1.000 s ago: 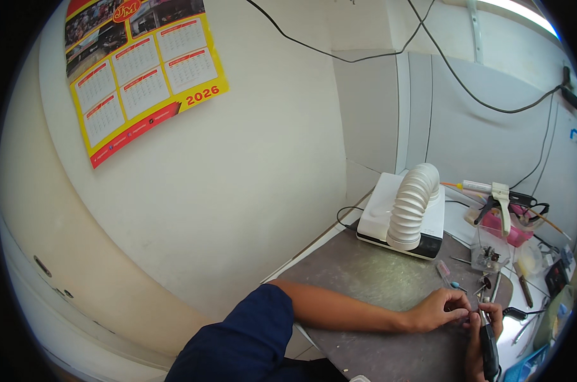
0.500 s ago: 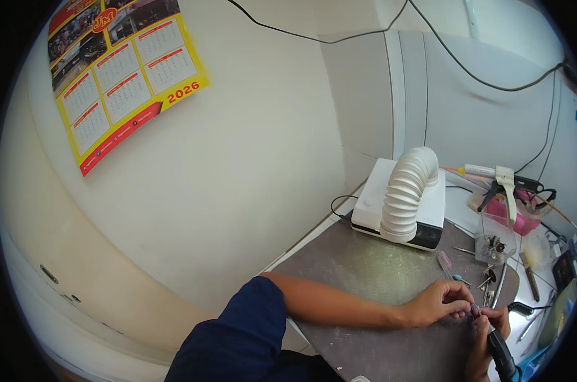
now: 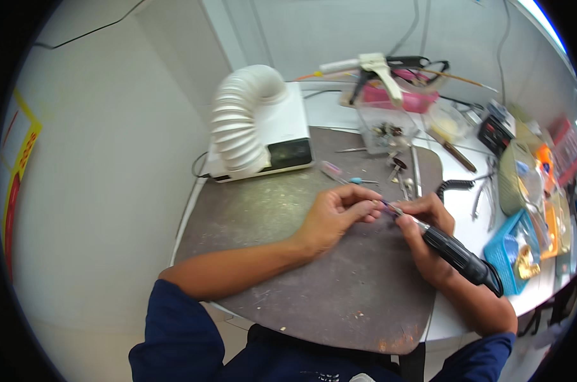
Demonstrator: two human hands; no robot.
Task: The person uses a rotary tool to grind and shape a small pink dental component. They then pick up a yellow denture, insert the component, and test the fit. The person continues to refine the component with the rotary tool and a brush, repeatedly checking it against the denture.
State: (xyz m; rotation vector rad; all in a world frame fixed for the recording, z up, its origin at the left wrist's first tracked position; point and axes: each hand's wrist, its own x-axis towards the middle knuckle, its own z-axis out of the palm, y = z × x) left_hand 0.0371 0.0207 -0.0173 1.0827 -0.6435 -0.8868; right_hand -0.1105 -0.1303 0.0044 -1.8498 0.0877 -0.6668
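Observation:
My right hand (image 3: 433,239) is closed around a rotary handpiece (image 3: 455,252), black-bodied with a silver nose that points up and left. Opposite it, my left hand (image 3: 334,218) pinches a small dark purple piece (image 3: 386,205) between thumb and fingers. The handpiece's tip meets or nearly meets this piece; fingers and blur hide the exact contact. Both hands are close together above the brown work board (image 3: 288,290). Just beyond them lie a blue-headed bur (image 3: 357,181) and a pink-topped slender tool (image 3: 332,169).
A white box with a ribbed hose (image 3: 237,127) stands at the far left of the board. Behind the hands are a clear bin of small parts (image 3: 385,130), a pink box (image 3: 406,100) and a dispensing gun (image 3: 379,71). A blue basket (image 3: 508,254) and a brown-handled knife (image 3: 457,155) lie rightward.
The view has swung right, so the board and hands appear farther left and more of the right side shows. My hands keep hold of the handpiece and the small piece.

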